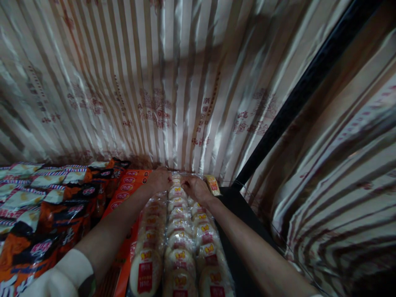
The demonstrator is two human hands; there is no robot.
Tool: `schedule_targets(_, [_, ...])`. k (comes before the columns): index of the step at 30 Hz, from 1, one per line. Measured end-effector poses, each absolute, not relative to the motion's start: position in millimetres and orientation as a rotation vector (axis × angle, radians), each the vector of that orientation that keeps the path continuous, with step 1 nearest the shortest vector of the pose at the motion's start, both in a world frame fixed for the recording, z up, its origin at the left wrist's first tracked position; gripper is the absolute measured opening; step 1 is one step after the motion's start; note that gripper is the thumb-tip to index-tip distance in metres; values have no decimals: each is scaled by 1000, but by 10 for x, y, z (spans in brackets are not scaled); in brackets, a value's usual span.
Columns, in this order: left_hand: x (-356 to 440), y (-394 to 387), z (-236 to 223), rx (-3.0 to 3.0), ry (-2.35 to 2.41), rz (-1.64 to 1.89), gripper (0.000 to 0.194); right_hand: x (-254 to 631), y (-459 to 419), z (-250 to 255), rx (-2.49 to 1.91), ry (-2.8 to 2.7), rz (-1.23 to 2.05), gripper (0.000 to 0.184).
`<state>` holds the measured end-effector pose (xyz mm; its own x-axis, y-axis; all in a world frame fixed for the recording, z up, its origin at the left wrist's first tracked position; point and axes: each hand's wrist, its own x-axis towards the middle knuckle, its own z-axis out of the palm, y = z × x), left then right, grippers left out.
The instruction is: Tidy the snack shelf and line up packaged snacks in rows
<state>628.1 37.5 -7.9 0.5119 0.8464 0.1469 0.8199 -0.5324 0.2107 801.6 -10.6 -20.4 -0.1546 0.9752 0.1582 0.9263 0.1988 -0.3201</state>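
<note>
Both my hands reach to the far end of the middle row of round, flat cakes (180,239) in clear wrappers with red and yellow labels. My left hand (159,180) is at the left side of the last wrapped cake (176,180), its fingers closed against it. From the other side my right hand (195,189) pinches at the same cake, fingers curled. A left row of wrapped cakes (145,272) and a right row of wrapped cakes (215,280) run alongside, partly covered by my forearms at the far end.
On the left lie orange-and-black snack bags (66,218) and pale packets (23,198). An orange printed box (123,192) borders the cakes. One small yellow packet (213,185) sits at the back right on the black surface (236,222). A black post (278,115) slants before the striped curtain (173,82).
</note>
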Motion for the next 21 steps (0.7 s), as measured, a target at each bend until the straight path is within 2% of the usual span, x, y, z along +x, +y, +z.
schedule_targets(10, [6312,320,-128,2654,1463,297,13,8030,-132,-251,-1769,-2093,148,14])
schedule_targets(15, [6339,286,-139,2649,1495,311,14,8088,-215,-259,-1528,-2178,165,7])
schedule_targets(18, [6348,277,-143,2641,1520,313,14,8114,-242,-283,-1406,-2299,182,9])
schedule_targets(21, [6351,270,-144,2640,1535,311,14,8109,-275,-267,-1510,-2322,137,13])
